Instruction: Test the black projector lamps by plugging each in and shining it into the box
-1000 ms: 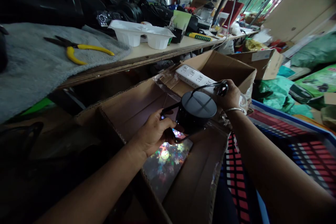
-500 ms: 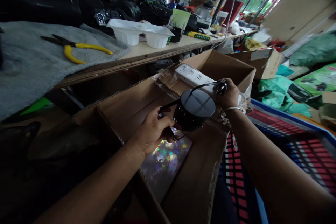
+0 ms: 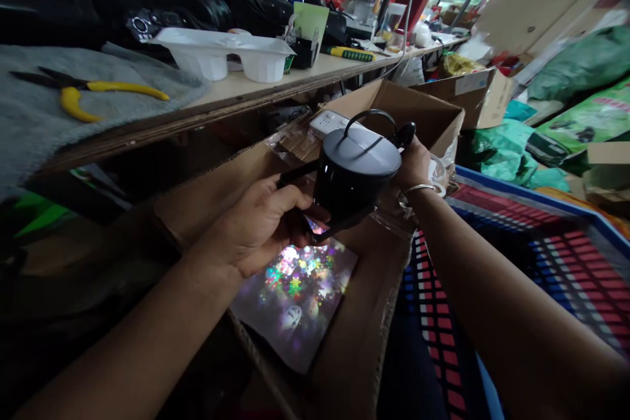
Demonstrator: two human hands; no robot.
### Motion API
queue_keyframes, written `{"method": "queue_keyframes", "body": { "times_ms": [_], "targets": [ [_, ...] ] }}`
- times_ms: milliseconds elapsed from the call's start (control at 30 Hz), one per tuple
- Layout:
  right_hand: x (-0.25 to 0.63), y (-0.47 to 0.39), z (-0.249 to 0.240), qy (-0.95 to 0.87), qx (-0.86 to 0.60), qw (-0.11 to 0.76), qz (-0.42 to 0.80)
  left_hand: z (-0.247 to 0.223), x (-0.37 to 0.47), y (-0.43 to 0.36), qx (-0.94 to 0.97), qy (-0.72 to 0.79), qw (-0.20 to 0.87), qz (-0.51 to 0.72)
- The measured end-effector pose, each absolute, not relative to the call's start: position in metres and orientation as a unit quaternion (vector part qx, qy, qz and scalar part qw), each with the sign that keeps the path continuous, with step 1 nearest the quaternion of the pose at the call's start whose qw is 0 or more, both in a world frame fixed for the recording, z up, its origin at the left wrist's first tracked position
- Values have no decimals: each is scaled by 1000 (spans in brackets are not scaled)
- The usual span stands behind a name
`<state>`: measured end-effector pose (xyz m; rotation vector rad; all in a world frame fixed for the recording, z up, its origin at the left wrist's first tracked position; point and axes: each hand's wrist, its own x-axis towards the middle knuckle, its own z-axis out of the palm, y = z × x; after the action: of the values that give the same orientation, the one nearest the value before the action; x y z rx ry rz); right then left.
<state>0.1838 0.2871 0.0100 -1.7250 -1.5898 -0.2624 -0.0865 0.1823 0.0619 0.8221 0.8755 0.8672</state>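
Observation:
A black projector lamp (image 3: 347, 180) with a flat round grey back is tilted over an open cardboard box (image 3: 378, 289). My left hand (image 3: 268, 223) is closed around its black bracket. Colourful snowflake-like light falls on a pale sheet (image 3: 300, 308) inside the box. My right hand (image 3: 413, 161) is closed at the black power cord (image 3: 371, 113), which loops up behind the lamp; its fingers are partly hidden. Behind the lamp lies a white power strip (image 3: 327, 123), mostly covered by it.
Yellow-handled pliers (image 3: 113, 88) lie on a grey cloth on the workbench (image 3: 236, 102) at the left. A white plastic tray (image 3: 197, 56) and a yellow-green tool (image 3: 352, 53) are on it too. At the right stands a blue and red plastic basket (image 3: 536, 200).
The lamp has tipped, so more of its black side shows, and the light pattern on the sheet is larger and brighter. The view has shifted right.

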Motion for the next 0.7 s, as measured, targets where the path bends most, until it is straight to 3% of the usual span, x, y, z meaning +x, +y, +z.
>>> {"method": "queue_keyframes", "body": {
  "times_ms": [700],
  "targets": [
    [174, 280, 20, -587, -717, 368, -77, 60, -95, 183, 364, 377, 746, 411]
  ]
}}
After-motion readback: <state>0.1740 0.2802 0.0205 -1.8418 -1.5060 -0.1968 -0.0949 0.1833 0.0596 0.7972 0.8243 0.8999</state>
